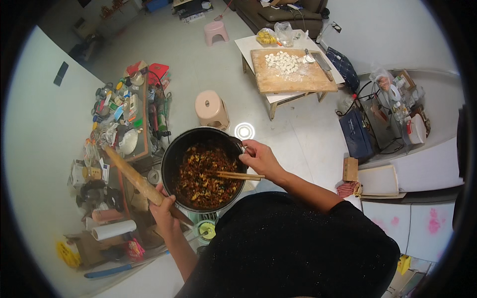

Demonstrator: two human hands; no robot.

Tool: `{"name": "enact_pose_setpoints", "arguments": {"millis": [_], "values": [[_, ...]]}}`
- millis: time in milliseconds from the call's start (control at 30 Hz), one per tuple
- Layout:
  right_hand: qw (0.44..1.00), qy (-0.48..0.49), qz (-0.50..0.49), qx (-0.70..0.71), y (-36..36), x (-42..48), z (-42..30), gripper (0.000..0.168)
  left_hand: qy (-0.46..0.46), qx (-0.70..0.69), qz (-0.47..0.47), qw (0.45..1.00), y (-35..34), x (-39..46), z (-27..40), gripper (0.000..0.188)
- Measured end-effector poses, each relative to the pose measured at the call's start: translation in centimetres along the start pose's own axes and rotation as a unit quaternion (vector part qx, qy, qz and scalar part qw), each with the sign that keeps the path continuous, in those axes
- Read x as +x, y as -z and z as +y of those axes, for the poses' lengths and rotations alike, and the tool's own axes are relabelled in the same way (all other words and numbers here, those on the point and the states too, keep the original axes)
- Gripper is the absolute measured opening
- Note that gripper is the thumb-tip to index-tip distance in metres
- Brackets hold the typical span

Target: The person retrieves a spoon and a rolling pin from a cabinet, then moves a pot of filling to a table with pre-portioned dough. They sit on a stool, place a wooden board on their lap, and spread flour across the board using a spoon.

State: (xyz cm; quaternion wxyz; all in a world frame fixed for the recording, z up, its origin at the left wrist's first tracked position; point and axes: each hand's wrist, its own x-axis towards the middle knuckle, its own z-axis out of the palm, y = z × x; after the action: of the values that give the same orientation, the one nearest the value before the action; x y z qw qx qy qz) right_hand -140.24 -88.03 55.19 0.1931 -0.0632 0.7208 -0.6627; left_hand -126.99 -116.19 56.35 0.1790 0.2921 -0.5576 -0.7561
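A dark round pot point(172, 156) hangs before me, holding a chopped, dark filling point(203, 186) with yellow bits. Wooden chopsticks point(238, 176) rest in the filling, their ends jutting over the right rim. My right hand point(262, 160) grips the handle at the pot's upper right. My left hand point(164, 208) is wrapped around a long wooden rolling pin point(130, 175) and touches the pot's lower left rim; whether it also holds a pot handle is hidden. Farther ahead, a floured wooden board point(294, 83) carries many small pieces of dough point(283, 62) and a cleaver point(321, 62).
The board lies on a low white table point(275, 97). A beige stool point(211, 106) stands just beyond the pot, a pink stool point(216, 31) farther off. Cluttered shelves point(143, 138) run along the left. At right are a wire rack point(384, 123) and a blue box point(356, 132).
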Motion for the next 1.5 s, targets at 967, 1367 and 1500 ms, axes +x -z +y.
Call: {"name": "enact_pose_setpoints", "arguments": {"millis": [967,1367,1500], "values": [[0.989,0.039,-0.136,-0.049,-14.1,42.8,-6.2,0.024,-0.033,-0.03,0.102,0.994,-0.7,34.4,8.1,0.058],[1.0,-0.001,-0.002,-0.031,-16.8,44.7,-8.8,0.027,0.019,-0.028,-0.024,0.999,-0.2,45.5,11.6,0.059],[0.999,-0.024,0.04,-0.007,-16.0,44.8,-8.2,0.028,0.05,-0.034,-0.042,0.997,-0.9,48.0,10.4,0.06]]}}
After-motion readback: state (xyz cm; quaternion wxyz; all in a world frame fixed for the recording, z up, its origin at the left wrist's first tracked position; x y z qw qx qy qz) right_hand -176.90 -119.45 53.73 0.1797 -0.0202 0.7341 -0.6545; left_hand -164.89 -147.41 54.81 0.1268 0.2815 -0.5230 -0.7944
